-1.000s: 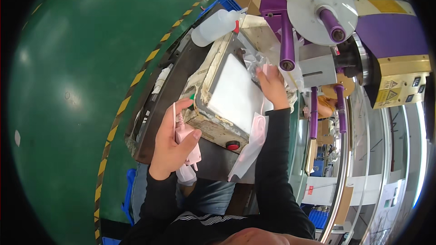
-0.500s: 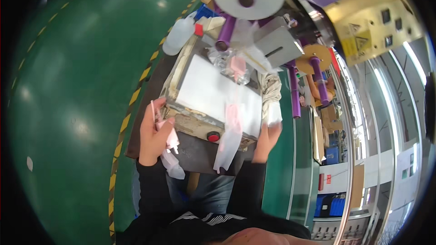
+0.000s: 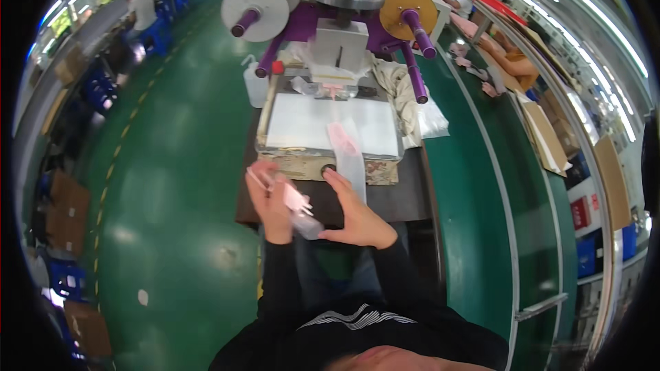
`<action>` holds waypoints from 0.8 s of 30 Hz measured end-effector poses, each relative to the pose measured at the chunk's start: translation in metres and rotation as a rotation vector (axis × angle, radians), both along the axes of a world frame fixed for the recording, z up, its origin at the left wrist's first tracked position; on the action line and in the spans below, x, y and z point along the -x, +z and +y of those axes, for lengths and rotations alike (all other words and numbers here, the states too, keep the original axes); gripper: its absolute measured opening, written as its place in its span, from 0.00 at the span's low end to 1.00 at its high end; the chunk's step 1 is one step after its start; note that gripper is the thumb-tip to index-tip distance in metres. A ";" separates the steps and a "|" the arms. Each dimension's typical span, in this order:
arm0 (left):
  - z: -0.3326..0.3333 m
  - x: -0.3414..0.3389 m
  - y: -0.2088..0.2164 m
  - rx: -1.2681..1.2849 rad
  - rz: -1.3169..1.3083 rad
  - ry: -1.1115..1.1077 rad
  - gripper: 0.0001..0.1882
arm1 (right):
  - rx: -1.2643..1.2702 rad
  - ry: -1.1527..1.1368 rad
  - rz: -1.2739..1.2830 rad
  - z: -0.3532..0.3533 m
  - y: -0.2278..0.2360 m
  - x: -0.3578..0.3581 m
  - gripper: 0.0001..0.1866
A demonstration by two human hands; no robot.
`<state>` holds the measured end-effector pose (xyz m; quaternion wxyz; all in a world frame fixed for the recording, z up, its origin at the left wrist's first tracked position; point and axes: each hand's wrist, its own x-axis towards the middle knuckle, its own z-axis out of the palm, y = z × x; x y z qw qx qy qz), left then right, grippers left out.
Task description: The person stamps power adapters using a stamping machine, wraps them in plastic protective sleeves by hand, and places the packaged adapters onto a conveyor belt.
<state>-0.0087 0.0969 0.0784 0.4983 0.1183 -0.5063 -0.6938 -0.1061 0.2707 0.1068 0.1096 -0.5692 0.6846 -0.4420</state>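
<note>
My left hand (image 3: 270, 200) is closed round a pink plastic piece (image 3: 296, 199) with small prongs; a translucent strip (image 3: 306, 225) hangs below it. My right hand (image 3: 359, 214) has its thumb and fingers apart. Its fingertips rest at the round button (image 3: 328, 168) on the front of the machine bed, partly covering it, and the thumb lies close to the hanging strip. On the white plate (image 3: 297, 124) lies a translucent sleeve (image 3: 351, 159) with something pink inside. Beyond it, another pink piece (image 3: 334, 88) sits under the metal press head (image 3: 339, 48).
Purple rods with reels (image 3: 255, 10) flank the press. A translucent bottle (image 3: 256, 82) stands left of the bed, and a crumpled cloth (image 3: 395, 89) lies at its right. Railings and a green bench run along the right, where a co-worker's arm (image 3: 505, 62) shows near pink parts.
My right hand has moved from the bed's right side to the front button. My left hand still holds the pink piece. The view has swung, bringing the press upright into the upper middle.
</note>
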 end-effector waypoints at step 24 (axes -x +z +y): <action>0.197 0.089 0.057 1.277 -0.122 -0.992 0.15 | 0.379 -1.567 -0.035 0.652 0.081 -0.115 0.27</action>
